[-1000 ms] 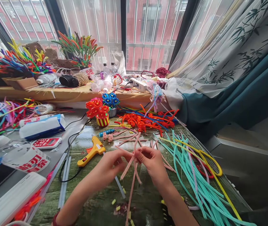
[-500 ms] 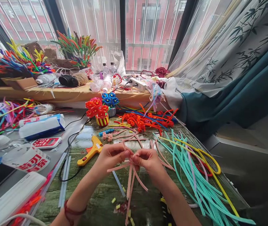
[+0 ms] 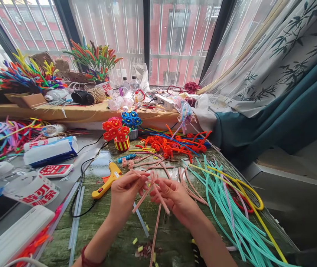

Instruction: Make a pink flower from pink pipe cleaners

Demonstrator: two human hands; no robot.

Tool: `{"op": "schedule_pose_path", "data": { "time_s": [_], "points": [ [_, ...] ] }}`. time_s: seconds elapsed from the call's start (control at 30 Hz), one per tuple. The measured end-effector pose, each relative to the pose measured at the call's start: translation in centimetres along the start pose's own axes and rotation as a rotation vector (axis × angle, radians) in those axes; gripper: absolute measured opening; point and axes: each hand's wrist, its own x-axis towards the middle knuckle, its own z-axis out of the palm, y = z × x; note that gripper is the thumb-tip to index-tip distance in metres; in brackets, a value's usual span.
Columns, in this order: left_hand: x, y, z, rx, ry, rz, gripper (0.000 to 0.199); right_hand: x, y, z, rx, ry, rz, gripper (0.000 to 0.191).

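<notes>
Between my two hands is a bunch of pink pipe cleaners [image 3: 158, 198], joined near the middle with ends splaying out downward. My left hand [image 3: 127, 187] pinches it from the left, thumb against fingers. From the other side, my right hand [image 3: 173, 191] closes on it close to the join. One long pink stem hangs down toward the table's near edge. Behind the hands lie more pink pipe cleaners [image 3: 193, 189] and small curled pink pieces [image 3: 127, 162]. A yellow glue gun [image 3: 108, 181] rests just left of my left hand.
Turquoise pipe cleaners [image 3: 231, 211] cover the table's right side, with a yellow one [image 3: 254, 193] looped over them. Orange-red pieces [image 3: 169, 144] lie behind, beside a pot of red flowers [image 3: 116, 129] and blue flowers [image 3: 131, 120]. Clear glue sticks [image 3: 76, 215] and a calculator [image 3: 56, 170] are left.
The pink bunch has turned in my hands, so its ends point differently. My left hand has shifted slightly left and down, and my right-hand fingers have moved beneath the join.
</notes>
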Motion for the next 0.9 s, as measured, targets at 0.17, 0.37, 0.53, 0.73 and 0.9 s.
{"op": "schedule_pose_path", "data": {
  "time_s": [0.17,0.37,0.53,0.73,0.9],
  "points": [
    [-0.5,0.3,0.4,0.018,0.002,0.09,0.015,0.4,0.9,0.4,0.049,0.01,-0.085,0.037],
    [-0.3,-0.3,-0.3,-0.067,-0.165,-0.022,0.03,0.3,0.7,0.5,-0.006,0.095,-0.12,0.026],
    [-0.3,-0.5,0.1,-0.247,-0.097,-0.162,0.037,-0.2,-0.2,0.7,0.157,0.056,-0.067,0.028],
    [-0.4,-0.2,0.5,-0.441,-0.006,-0.32,0.039,-0.8,-0.7,0.8,0.251,-0.087,-0.051,0.031],
    [-0.2,-0.2,0.4,-0.518,0.032,-0.431,0.041,-1.1,-0.8,0.9,0.227,-0.183,0.002,0.036]
  ]
}}
